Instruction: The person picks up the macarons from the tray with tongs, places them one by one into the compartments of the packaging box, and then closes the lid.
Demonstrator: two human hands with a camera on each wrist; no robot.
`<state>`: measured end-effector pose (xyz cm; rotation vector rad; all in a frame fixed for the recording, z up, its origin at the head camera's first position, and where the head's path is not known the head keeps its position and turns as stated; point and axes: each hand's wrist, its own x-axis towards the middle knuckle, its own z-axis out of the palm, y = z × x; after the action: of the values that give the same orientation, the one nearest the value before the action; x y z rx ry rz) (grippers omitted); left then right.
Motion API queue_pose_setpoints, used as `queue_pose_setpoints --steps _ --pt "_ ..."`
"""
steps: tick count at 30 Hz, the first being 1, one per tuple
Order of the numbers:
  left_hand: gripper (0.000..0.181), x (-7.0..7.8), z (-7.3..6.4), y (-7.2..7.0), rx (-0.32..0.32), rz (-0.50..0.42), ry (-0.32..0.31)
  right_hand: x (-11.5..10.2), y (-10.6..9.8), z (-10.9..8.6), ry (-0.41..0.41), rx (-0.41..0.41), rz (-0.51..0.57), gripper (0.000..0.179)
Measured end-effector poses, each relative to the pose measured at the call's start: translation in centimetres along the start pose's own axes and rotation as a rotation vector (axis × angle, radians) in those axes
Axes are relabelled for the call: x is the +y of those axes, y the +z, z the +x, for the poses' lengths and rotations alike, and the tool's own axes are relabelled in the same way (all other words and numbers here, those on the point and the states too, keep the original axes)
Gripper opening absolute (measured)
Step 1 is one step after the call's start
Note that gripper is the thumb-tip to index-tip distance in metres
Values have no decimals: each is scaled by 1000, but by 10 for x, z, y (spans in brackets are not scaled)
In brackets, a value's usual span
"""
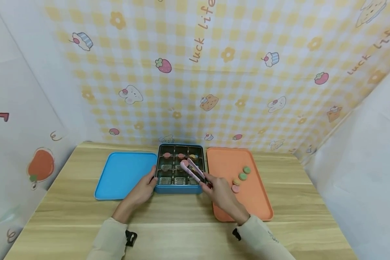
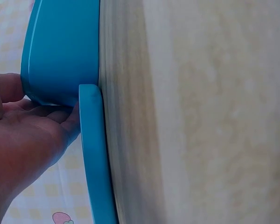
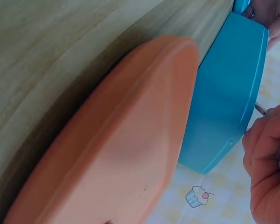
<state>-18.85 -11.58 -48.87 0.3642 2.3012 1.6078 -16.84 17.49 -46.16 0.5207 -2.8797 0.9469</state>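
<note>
A blue box point(image 1: 178, 189) with a dark compartment insert stands at the middle of the table. At its left side my left hand point(image 1: 147, 186) holds it, thumb at the rim and fingers along the wall point(image 2: 60, 56). My right hand point(image 1: 219, 191) grips pink tongs point(image 1: 195, 170) at the box's right front corner. Between the tong tips, over the compartments, is a pink macaron point(image 1: 184, 163). Inside the box, a red-pink macaron point(image 1: 167, 155), a pink one point(image 1: 181, 156) and a yellowish one point(image 1: 193, 156) sit across one row. The tongs partly hide the right-hand compartments.
To the right lies an orange tray point(image 1: 227, 162) carrying green macarons point(image 1: 242, 176), a yellow-orange one point(image 1: 236, 182) and a pink one point(image 1: 235, 188). Left of the box is a flat blue lid or tray point(image 1: 126, 175). Behind the table hangs a checked cloth point(image 1: 182, 90).
</note>
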Motion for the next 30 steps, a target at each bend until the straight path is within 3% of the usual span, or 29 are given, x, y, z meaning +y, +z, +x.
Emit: queue_pose_setpoints --steps 11,24,28,30 --pt "57 -2 0 -2 -9 13 -18 1 4 0 -22 15 -21 34" --pt "58 -3 2 -2 -2 17 -19 2 -4 -5 42 -2 54 43" --pt "57 -3 3 -1 3 26 -17 7 -11 -9 34 9 56 31" --pt "56 -3 5 0 6 6 14 10 -15 -12 42 7 56 28"
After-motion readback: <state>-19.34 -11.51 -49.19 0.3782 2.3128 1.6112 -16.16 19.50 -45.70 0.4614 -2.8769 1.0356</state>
